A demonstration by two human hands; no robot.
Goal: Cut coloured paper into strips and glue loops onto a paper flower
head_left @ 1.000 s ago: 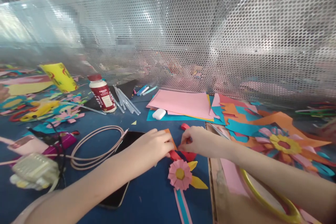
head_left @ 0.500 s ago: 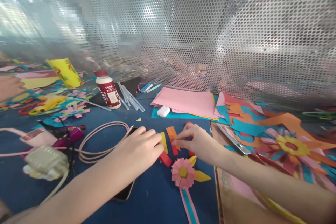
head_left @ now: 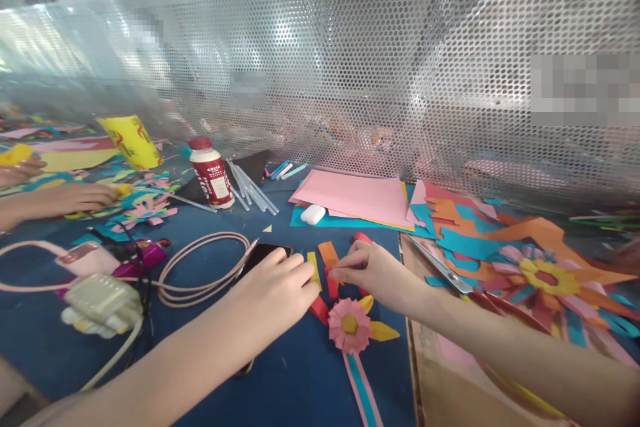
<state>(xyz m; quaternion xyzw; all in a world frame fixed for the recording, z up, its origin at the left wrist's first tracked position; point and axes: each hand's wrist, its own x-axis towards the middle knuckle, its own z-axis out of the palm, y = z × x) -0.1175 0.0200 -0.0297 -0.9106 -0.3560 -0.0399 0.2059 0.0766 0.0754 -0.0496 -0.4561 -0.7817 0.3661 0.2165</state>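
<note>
My left hand (head_left: 277, 287) rests curled on the blue table, its fingertips pressing a red paper strip (head_left: 319, 309) beside a yellow strip (head_left: 313, 267). My right hand (head_left: 373, 271) pinches the upper end of another red strip (head_left: 332, 284) between thumb and forefinger. Just below both hands lies a pink paper flower (head_left: 349, 325) with a yellow centre, yellow leaves and a pink-and-teal stem. An orange paper piece (head_left: 327, 251) lies just above the fingers. A black phone (head_left: 260, 257) is partly under my left hand.
A Costa bottle (head_left: 211, 173), glue sticks (head_left: 253, 190), pink paper sheets (head_left: 355, 195), a white eraser (head_left: 313, 214), scissors (head_left: 440, 265) and a big paper flower (head_left: 543, 277) surround the spot. A coiled cable (head_left: 203, 270) lies left. Another person's hands (head_left: 65, 197) work at far left. A perforated metal screen (head_left: 400, 67) stands behind.
The red strip that both hands held together now lies angled under my left fingertips, and my right hand has lifted slightly, pinching a strip end. Another person's hands came into view at left.
</note>
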